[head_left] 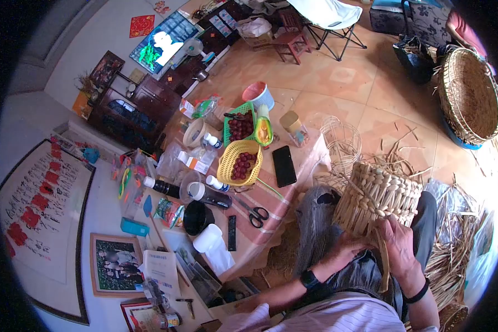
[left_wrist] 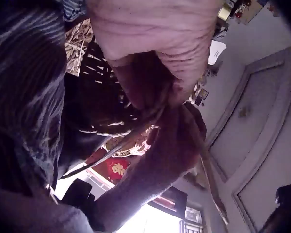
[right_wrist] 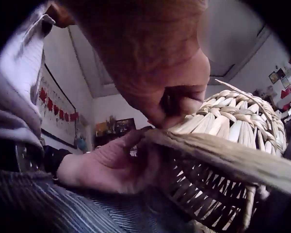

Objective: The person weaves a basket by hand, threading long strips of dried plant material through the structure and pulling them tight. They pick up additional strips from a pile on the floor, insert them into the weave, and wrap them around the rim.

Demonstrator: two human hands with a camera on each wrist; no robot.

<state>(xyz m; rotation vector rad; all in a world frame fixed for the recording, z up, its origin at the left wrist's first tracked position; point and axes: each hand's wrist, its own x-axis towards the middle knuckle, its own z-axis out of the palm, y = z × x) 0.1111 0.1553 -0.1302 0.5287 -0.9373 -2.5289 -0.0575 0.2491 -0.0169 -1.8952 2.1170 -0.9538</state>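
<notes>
A woven straw basket (head_left: 373, 199) lies tilted between the person's knees, its open rim toward the body. My left hand (head_left: 346, 252) is at the rim's near edge, thumb and finger pinching a straw strand (left_wrist: 114, 148). Close beside it, my right hand (head_left: 398, 243) has its fingers curled at the rim, pinching the straw there. A flat straw strip (head_left: 383, 265) hangs down between the two hands. In the right wrist view, a broad strip (right_wrist: 233, 158) crosses in front of the basket's plaited side (right_wrist: 233, 114), and the fingertips of both hands meet near its end.
Loose straw (head_left: 454, 260) lies in a heap at the right, beside clear plastic (head_left: 487, 265). On the cloth-covered table (head_left: 254, 235) at the left are scissors (head_left: 254, 214), a phone (head_left: 284, 166), a yellow fruit basket (head_left: 226, 166) and several bottles. A large round basket (head_left: 473, 99) stands behind.
</notes>
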